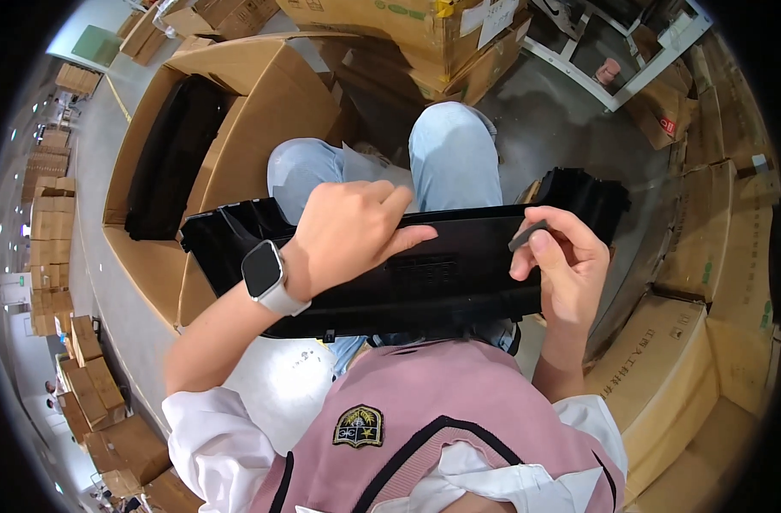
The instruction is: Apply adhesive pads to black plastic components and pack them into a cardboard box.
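Observation:
Across my lap lies a long black plastic panel (425,303), with clips and raised ends. My left hand (356,227), wearing a smartwatch (263,270) with a pale strap, is over the panel's far edge. Its fingers are curled under and the thumb sticks out to the right; what they hold, if anything, is hidden. Above the panel's right part, my right hand (570,256) pinches a small dark grey strip (528,234) between thumb and fingers. A thin translucent sheet (373,168) shows between my knees, just beyond the left hand.
An open cardboard box (262,111) on the left holds another black plastic part (175,158). Large cartons (382,26) stand ahead, with more cartons (651,350) close on my right. A white metal frame (617,90) is at the far right. Stacked boxes (53,248) line the left.

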Tool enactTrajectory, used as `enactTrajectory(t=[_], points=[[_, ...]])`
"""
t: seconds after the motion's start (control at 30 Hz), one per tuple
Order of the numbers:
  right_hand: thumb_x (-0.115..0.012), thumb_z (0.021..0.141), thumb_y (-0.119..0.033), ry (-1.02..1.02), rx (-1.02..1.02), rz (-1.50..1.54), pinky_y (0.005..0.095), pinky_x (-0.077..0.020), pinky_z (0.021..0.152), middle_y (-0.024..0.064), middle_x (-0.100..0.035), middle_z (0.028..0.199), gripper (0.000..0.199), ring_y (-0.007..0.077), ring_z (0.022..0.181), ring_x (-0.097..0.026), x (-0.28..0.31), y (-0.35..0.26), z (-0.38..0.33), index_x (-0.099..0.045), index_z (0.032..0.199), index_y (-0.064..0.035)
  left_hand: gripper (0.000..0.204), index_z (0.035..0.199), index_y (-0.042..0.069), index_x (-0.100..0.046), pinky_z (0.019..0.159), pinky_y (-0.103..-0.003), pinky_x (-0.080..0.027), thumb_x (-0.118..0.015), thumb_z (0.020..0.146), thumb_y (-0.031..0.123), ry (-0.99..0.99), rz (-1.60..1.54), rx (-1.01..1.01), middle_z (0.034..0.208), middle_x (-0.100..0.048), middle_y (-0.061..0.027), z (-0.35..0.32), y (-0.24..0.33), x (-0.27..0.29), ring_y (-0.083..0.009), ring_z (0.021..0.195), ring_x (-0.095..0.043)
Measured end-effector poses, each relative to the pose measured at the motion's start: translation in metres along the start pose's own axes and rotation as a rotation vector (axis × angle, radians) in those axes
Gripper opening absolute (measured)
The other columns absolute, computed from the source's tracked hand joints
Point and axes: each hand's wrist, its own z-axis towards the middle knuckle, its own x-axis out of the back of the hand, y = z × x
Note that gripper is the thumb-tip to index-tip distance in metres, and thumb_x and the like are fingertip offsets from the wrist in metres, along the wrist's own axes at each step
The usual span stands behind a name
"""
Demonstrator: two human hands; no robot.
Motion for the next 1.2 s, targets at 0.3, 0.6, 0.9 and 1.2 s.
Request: enactTrajectory(t=[0.3,0.6,0.9,1.2], points=[[-0.058,0.088,-0.001,-0.107,0.080,0.032,0.0227,-0.0490,0.057,0.0117,-0.064,0.082,0.016,0.0163,0.064,-0.064,-0.032,0.010,-0.002,-0.062,0.102,0.0069,0.019,0.091,0.007,-0.066,0.042,-0.022,-0.026,-0.075,0.074,0.007,0.290,-0.757,0.304,0.055,-0.048,0.0009,-0.015,0.057,0.021,-0.0047,0.043,-0.034],[-0.057,0.086,0.007,-0.276,-0.069,0.250,0.0223,-0.0482,0.055,0.0114,-0.060,0.083,0.016,0.0099,0.058,-0.056,-0.051,0.025,0.005,-0.053,0.102,0.0043,0.010,0.076,0.004,-0.065,0.041,-0.024,-0.028,-0.073,0.072,0.001,0.352,-0.915,0.115,0.059,-0.057,-0.0018,-0.025,0.035,0.009,-0.0085,0.042,-0.038],[-0.058,0.087,0.004,-0.280,-0.079,0.199,0.0234,-0.0492,0.059,0.0114,-0.058,0.086,0.011,0.0110,0.062,-0.056,-0.059,0.037,0.008,-0.056,0.098,0.0064,0.009,0.075,0.004,-0.060,0.043,-0.025,-0.032,-0.066,0.072,-0.003,0.285,-1.020,0.286,0.057,-0.053,-0.0021,-0.031,0.032,0.002,-0.0127,0.044,-0.039],[-0.064,0.085,0.001,-0.177,-0.203,-0.008,0.0221,-0.0508,0.057,0.0105,-0.066,0.073,0.016,0.0165,0.062,-0.066,-0.046,0.025,-0.008,-0.064,0.099,0.0079,0.006,0.076,0.002,-0.060,0.044,-0.021,-0.025,-0.064,0.073,-0.002,0.381,-0.822,0.343,0.054,-0.042,0.0024,-0.034,0.036,-0.007,-0.0040,0.045,-0.031]])
